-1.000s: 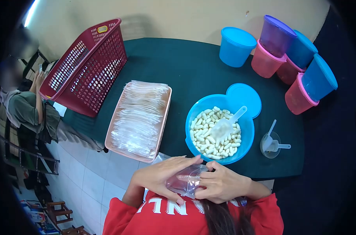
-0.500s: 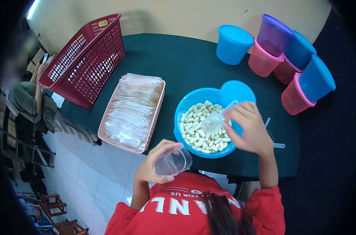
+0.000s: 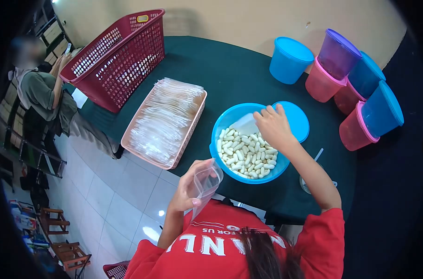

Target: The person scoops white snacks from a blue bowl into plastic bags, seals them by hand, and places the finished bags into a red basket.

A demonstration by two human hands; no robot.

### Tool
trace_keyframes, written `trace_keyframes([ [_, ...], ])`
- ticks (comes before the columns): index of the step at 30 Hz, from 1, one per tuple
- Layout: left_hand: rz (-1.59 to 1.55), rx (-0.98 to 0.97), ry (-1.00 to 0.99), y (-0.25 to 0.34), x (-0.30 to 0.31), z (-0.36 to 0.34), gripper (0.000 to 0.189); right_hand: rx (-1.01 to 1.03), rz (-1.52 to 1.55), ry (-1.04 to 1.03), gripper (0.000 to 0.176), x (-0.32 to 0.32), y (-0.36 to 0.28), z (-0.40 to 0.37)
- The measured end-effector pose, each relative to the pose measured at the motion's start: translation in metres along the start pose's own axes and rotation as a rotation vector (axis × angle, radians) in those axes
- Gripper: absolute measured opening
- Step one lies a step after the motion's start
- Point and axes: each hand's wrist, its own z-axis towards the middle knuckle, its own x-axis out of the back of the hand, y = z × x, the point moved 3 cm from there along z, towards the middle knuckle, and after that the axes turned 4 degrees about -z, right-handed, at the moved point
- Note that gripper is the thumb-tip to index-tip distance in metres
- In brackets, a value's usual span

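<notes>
My left hand point(image 3: 188, 188) holds a clear plastic pouch point(image 3: 206, 180) in front of the red shirt, its mouth spread open. In my right hand point(image 3: 273, 124) is a translucent scoop point(image 3: 245, 124), tilted over the far side of a blue tub point(image 3: 216, 149). Pale, capsule-shaped pieces point(image 3: 248, 156) fill the tub's lower part. Whether the scoop holds any pieces is hard to tell. A round blue lid point(image 3: 297, 122) lies beside the tub, partly behind my right hand.
Left of the tub, a pink basket point(image 3: 126, 145) holds stacked clear pouches point(image 3: 167, 116). Behind it stands a maroon basket point(image 3: 127, 65). Blue point(image 3: 288, 63), purple and pink tubs point(image 3: 322, 83) stand at the back right. A person point(image 3: 44, 95) is at the far left.
My right hand and the scoop have moved to the tub's far side. My left hand has shifted slightly, and the pouch now hangs more upright. The whole view has also shifted.
</notes>
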Motion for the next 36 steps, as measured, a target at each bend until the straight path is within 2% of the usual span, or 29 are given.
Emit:
trace_keyframes([
  [2,-0.055,0.012,0.019,-0.003,-0.005,0.002,0.094,0.037,-0.036,0.192,0.012,-0.006,-0.005,0.013],
  [6,-0.093,-0.035,-0.079,-0.003,-0.016,0.007,0.094,0.142,-0.019,0.200,0.014,-0.019,-0.017,0.019],
  [9,-0.103,-0.049,-0.044,-0.003,-0.022,0.010,0.094,0.231,0.138,0.072,0.014,-0.023,-0.025,0.014],
  [13,-0.109,-0.088,0.023,-0.004,-0.019,0.006,0.094,0.208,0.342,-0.096,0.012,-0.024,-0.020,0.001],
  [15,-0.109,-0.091,0.053,-0.004,-0.015,0.007,0.095,0.166,0.517,-0.359,0.013,-0.022,-0.018,-0.006],
  [16,-0.109,-0.090,0.048,-0.003,-0.014,0.007,0.095,0.161,0.517,-0.357,0.013,-0.017,-0.015,-0.009],
  [18,-0.150,-0.069,0.075,-0.003,-0.014,0.006,0.096,0.158,0.602,-0.489,0.014,-0.015,-0.011,-0.017],
  [23,-0.130,-0.006,0.113,0.002,-0.010,0.006,0.097,0.195,0.661,-0.526,0.018,-0.012,0.000,-0.034],
  [25,0.048,0.093,0.120,0.013,-0.013,0.009,0.098,0.200,0.696,-0.550,0.020,-0.007,0.001,-0.035],
  [26,0.050,0.094,0.119,0.017,-0.013,0.010,0.098,0.163,0.658,-0.633,0.021,-0.004,0.002,-0.034],
  [27,0.117,0.084,0.101,0.021,-0.013,0.011,0.097,0.126,0.618,-0.716,0.023,-0.003,0.002,-0.035],
  [28,0.183,0.072,0.082,0.023,-0.013,0.012,0.096,0.125,0.619,-0.714,0.023,-0.003,0.002,-0.034],
  [32,0.285,-0.008,0.095,0.023,-0.018,0.016,0.089,0.043,0.773,-0.820,0.028,-0.022,0.005,-0.030],
  [33,0.452,0.004,0.102,0.023,-0.019,0.018,0.089,0.031,0.823,-0.864,0.030,-0.026,0.006,-0.029],
  [34,0.619,0.017,0.110,0.023,-0.019,0.020,0.089,0.034,0.819,-0.862,0.030,-0.026,0.009,-0.027],
  [36,0.666,-0.046,0.093,0.025,-0.020,0.024,0.084,0.007,0.925,-0.826,0.029,-0.023,0.013,-0.024],
])
